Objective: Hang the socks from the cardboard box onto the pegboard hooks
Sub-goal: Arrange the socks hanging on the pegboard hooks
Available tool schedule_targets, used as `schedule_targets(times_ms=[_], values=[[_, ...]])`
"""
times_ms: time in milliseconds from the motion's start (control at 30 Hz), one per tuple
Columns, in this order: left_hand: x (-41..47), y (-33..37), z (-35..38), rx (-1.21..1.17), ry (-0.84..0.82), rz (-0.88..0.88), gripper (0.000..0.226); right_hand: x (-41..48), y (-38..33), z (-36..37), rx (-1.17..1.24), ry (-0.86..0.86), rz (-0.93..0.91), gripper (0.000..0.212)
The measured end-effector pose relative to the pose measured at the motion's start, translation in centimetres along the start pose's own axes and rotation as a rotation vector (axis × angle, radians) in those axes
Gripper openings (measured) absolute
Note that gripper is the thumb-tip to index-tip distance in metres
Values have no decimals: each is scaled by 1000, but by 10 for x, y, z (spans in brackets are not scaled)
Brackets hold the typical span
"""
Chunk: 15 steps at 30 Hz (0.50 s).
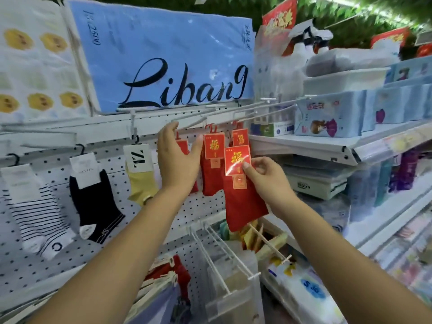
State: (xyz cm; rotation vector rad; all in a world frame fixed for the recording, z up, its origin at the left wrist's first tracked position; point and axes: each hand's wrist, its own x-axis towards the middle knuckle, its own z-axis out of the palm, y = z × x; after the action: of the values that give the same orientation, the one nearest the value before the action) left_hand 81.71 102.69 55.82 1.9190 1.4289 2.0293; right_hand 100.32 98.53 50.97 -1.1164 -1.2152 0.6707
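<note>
**A:** What are the right fingers doing?

**B:** The thumb and fingertips of the right hand pinch a pair of red socks by the lower right corner of its red card, which has gold print. The other fingers are curled in behind the card.

**A:** Where are those socks?

**B:** They hang from the card in front of the pegboard, on no hook, just right of and lower than the hung pair. Their card overlaps that pair's edge.

**A:** And the left fingers?

**B:** The left hand is open. Its fingers are fairly straight and point up, and its thumb is spread wide to the right. I see nothing gripped in it. The fingertips reach up to a metal hook, though I cannot tell whether they touch it. The thumb tip is just beside the hung pair's card. A second red pair shows partly behind the palm, and a third hangs behind the held card.

**A:** What is further out?

**B:** To the left on the pegboard hang a yellow sock, a black sock and a striped sock. A blue sign stands above them. To the right is a shelf of packaged goods.
</note>
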Motion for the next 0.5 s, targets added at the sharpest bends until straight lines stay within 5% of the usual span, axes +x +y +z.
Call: schedule_targets(times_ms=[267,500], values=[[-3,1,20,7,48,5,47,71,13,17,51,-25,-98,19],[-3,1,21,94,82,-40,38,101,22,26,136,-240,-182,12]])
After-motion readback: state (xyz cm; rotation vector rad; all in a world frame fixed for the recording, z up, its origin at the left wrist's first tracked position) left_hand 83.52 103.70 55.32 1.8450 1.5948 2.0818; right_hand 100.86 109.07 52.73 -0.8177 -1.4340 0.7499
